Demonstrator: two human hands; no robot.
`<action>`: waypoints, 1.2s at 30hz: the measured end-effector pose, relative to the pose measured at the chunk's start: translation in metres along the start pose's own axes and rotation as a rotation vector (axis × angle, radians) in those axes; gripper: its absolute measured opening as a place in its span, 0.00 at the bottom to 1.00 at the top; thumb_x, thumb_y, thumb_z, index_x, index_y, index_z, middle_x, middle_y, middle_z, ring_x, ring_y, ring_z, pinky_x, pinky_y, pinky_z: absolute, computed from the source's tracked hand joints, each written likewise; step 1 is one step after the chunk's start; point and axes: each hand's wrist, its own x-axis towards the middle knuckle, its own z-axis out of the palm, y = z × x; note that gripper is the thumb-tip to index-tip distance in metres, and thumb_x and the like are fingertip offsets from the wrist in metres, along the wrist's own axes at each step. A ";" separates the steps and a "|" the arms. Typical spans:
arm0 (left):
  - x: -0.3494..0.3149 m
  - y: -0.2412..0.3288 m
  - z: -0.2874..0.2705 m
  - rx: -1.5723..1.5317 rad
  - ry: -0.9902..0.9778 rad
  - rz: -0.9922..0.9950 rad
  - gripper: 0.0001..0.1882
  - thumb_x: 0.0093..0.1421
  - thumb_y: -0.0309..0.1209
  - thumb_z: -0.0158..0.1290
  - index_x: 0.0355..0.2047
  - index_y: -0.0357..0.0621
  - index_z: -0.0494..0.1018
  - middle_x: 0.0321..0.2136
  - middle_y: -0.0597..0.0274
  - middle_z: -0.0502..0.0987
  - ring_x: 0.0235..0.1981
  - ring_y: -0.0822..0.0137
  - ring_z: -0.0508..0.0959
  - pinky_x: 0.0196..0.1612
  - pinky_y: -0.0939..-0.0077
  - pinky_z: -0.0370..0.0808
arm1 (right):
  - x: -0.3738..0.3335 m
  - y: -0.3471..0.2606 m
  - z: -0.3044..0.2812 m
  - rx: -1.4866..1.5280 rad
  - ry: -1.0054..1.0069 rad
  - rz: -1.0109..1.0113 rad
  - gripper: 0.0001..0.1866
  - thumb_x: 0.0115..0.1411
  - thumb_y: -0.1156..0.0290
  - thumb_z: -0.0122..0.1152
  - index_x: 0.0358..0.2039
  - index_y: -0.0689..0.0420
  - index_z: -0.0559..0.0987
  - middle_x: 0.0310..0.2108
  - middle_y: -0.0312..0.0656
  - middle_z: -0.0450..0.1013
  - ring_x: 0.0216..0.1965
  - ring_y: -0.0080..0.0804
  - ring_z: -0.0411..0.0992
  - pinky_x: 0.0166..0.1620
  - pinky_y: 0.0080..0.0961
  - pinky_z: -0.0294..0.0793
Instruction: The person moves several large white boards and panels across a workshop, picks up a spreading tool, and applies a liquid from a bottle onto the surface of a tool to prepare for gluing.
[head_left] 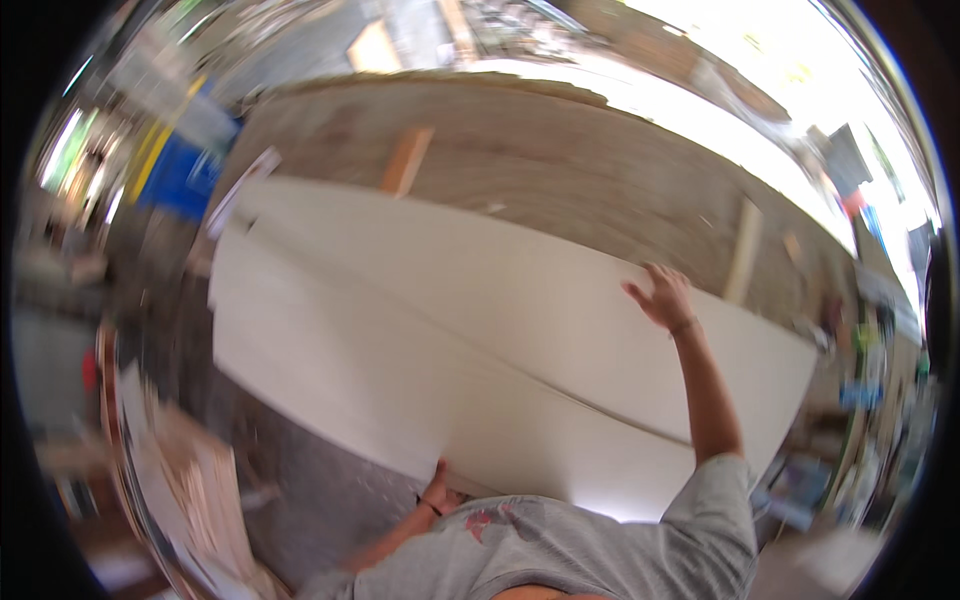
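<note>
Two large, smooth white panels lie in front of me, meeting or overlapping along a long dark line; which one is on top I cannot tell. My right hand (663,297) reaches across the far white panel (430,255) and grips its far edge, with the fingers over the rim and the thumb spread on top. Low in the view, close to my body, my left hand (437,492) holds the front edge of the near white panel (400,370), thumb up and most fingers hidden below it.
Under the panels is a broad, worn wooden worktable (560,150). An orange-brown wood strip (408,160) and a pale strip (743,250) stick out past the far edge. Stacked boards (200,480) stand at lower left, a blue container (185,175) at upper left, blurred clutter at right.
</note>
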 end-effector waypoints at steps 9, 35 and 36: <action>-0.009 -0.005 0.056 -0.094 0.030 0.245 0.40 0.53 0.55 0.51 0.60 0.48 0.52 0.57 0.60 0.61 0.58 0.60 0.61 0.60 0.62 0.57 | 0.038 -0.024 -0.068 0.172 -0.155 0.218 0.31 0.43 0.41 0.63 0.28 0.62 0.76 0.26 0.52 0.72 0.32 0.50 0.71 0.36 0.38 0.68; 0.070 0.019 0.177 -0.018 0.454 0.305 0.35 0.48 0.52 0.60 0.52 0.50 0.63 0.51 0.65 0.68 0.52 0.64 0.67 0.51 0.58 0.66 | 0.118 0.117 0.042 -0.044 -0.339 0.347 0.39 0.48 0.38 0.55 0.49 0.60 0.70 0.49 0.53 0.66 0.53 0.50 0.62 0.54 0.38 0.62; 0.066 0.022 0.181 -0.018 0.440 0.301 0.35 0.48 0.53 0.59 0.52 0.50 0.63 0.51 0.64 0.67 0.53 0.64 0.66 0.52 0.58 0.65 | 0.113 0.115 0.041 -0.023 -0.290 0.317 0.37 0.49 0.40 0.56 0.49 0.59 0.70 0.50 0.53 0.66 0.54 0.50 0.61 0.55 0.39 0.61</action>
